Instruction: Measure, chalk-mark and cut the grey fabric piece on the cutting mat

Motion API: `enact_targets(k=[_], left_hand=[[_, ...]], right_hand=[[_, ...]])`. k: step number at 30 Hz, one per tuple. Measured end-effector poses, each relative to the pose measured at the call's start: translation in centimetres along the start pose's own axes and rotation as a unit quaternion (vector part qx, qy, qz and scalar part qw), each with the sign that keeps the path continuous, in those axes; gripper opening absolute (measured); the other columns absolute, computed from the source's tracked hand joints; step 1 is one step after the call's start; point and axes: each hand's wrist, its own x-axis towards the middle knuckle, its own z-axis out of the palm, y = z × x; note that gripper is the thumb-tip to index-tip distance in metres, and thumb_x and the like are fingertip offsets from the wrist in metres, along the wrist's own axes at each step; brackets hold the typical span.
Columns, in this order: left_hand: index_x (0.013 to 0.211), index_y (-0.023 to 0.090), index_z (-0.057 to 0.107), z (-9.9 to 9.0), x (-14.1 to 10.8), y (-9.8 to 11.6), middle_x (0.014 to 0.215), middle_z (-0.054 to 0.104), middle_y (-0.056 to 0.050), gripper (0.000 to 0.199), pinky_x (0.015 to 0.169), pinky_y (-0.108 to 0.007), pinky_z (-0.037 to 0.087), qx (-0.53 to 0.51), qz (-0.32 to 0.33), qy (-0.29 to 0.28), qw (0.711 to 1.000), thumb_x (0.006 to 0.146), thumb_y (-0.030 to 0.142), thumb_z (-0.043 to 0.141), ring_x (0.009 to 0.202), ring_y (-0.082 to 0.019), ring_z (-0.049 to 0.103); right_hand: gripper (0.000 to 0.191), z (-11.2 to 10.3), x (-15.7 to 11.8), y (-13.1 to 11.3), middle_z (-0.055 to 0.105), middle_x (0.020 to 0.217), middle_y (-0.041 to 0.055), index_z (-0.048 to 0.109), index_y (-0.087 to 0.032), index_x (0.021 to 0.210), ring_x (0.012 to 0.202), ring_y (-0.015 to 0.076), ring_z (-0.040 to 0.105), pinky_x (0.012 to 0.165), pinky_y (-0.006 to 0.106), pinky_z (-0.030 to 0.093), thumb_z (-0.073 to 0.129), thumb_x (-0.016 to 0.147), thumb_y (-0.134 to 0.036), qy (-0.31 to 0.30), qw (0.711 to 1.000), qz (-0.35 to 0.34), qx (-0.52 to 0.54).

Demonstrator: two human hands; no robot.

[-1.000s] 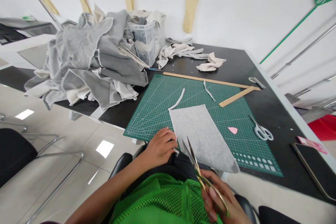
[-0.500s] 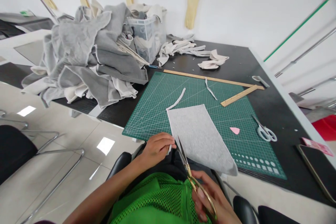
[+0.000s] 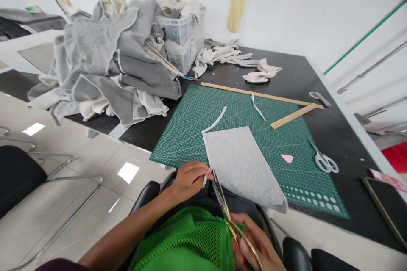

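Observation:
My left hand pinches a narrow pale fabric strip beside the left edge of a light grey fabric piece. My right hand holds gold-handled scissors with the blades parted. Their tips point up at my left fingertips, close to the fabric's edge; whether they touch the cloth I cannot tell. The grey piece lies on a green cutting mat, its near end hanging over the table's front edge. One curved pale strip meets its far left corner.
Grey cloths are heaped at the left beside a clear plastic bin. Around the mat lie a long wooden ruler, a short ruler, white-handled scissors, pink chalk and a phone.
The gold scissors' tips have shifted slightly left and down, closer to my left fingertips. My left hand keeps its pinch. The whole view has turned a little.

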Motion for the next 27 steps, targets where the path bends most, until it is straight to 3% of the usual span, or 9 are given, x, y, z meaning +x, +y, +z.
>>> enact_targets(k=[6,13,19,24,27], left_hand=[[0.095,0.018,0.068,-0.2,0.4,0.1,0.088,0.076,-0.002,0.018,0.078,-0.028,0.061,-0.043,0.035,-0.024,0.998,0.085,0.004,0.073,0.084,-0.014,0.072],[0.094,0.018,0.068,-0.7,0.6,0.2,0.087,0.076,-0.003,0.011,0.079,-0.031,0.061,-0.041,0.041,-0.056,0.997,0.089,0.009,0.069,0.083,-0.015,0.072],[0.099,0.019,0.066,-1.0,0.9,0.2,0.087,0.076,-0.003,0.018,0.082,-0.033,0.062,-0.035,0.073,-0.086,0.993,0.086,0.006,0.063,0.08,-0.015,0.071],[0.127,0.012,0.06,-2.1,0.7,-0.3,0.116,0.072,-0.015,0.044,0.101,-0.05,0.058,0.008,0.125,-0.176,0.976,0.083,0.017,0.064,0.111,-0.027,0.067],[0.133,0.007,0.055,-2.6,0.7,-0.5,0.125,0.067,-0.021,0.051,0.107,-0.057,0.055,0.027,0.145,-0.196,0.97,0.084,0.018,0.061,0.125,-0.032,0.06]], right_hand=[[0.059,0.3,1.6,0.9,0.052,0.066,-0.0061,0.054,-0.024,0.129,0.046,0.0079,0.044,0.048,0.022,0.039,0.071,0.086,-0.062,0.027,0.999,-0.029,0.022],[0.062,2.2,4.3,-1.0,0.055,0.07,-0.0057,0.052,-0.023,0.136,0.05,0.0086,0.048,0.049,0.023,0.046,0.075,0.088,-0.054,0.052,0.997,-0.061,0.016],[0.061,3.0,5.1,-1.6,0.051,0.064,-0.0074,0.055,-0.019,0.136,0.049,0.0082,0.045,0.049,0.023,0.046,0.074,0.089,-0.052,0.064,0.997,-0.05,0.003],[0.06,3.0,5.0,-1.7,0.054,0.069,-0.0053,0.057,-0.019,0.136,0.05,0.0083,0.046,0.049,0.023,0.044,0.075,0.089,-0.051,0.086,0.994,-0.052,0.032],[0.059,3.0,4.8,-1.8,0.054,0.067,-0.0058,0.058,-0.018,0.134,0.049,0.0087,0.046,0.049,0.024,0.043,0.075,0.088,-0.052,0.08,0.995,-0.047,0.038]])
